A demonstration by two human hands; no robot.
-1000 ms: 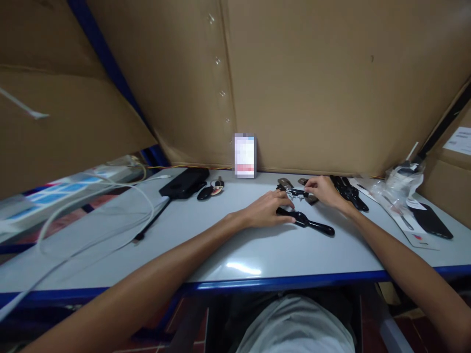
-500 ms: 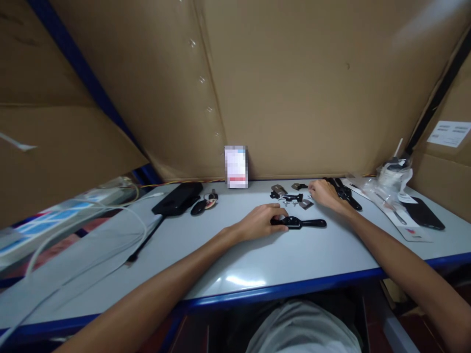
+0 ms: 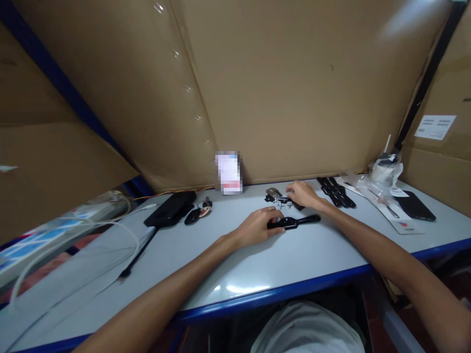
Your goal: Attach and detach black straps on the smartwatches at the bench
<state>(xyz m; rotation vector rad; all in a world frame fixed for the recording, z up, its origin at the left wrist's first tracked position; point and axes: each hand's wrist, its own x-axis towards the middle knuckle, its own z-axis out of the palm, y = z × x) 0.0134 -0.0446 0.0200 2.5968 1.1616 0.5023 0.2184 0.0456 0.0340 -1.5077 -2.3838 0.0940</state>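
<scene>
My left hand is closed around the left handle of a black spokeshave body, which lies on the table with its right handle free. Beyond it, my right hand reaches over a group of small parts, fingers curled down; what is in its fingertips, if anything, is hidden. Flat grey metal blades and silver screws lie just left of those fingers. More black spokeshave bodies rest side by side to the right of my right hand.
A black box-shaped device with a cable and a bunch of keys lie on the left. A power strip and white cables run along the left edge. Plastic packaging and a black phone are at the right. Cardboard walls the back.
My right hand has moved left, from the right side of the small parts to over them, and now covers some. My left hand stays on the spokeshave body. The view has shifted slightly.
</scene>
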